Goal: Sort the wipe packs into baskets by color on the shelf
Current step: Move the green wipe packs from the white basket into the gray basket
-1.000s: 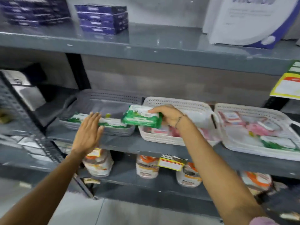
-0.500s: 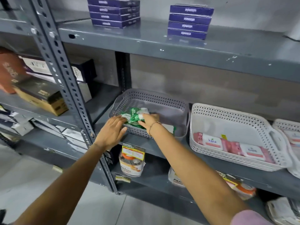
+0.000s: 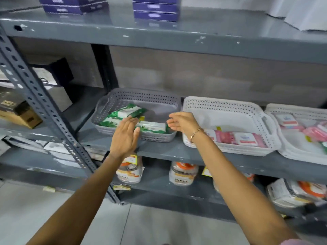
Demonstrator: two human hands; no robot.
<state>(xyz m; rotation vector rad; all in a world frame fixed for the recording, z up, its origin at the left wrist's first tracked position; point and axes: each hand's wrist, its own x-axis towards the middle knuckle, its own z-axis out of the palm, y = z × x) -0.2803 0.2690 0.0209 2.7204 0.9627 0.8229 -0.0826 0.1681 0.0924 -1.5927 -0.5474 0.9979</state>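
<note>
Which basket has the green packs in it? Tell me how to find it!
Look at the middle shelf of the grey metal rack, the one both hands reach toward. Three baskets sit in a row there; yours is the leftmost one, just past the left hand. That grey basket is darker than its white neighbours, and only green wipe packs show inside.

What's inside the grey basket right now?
The grey basket holds green wipe packs: three can be made out, one tilted on top at the back. The left hand covers part of the front ones, so more may be hidden. Its right part looks bare.
</note>
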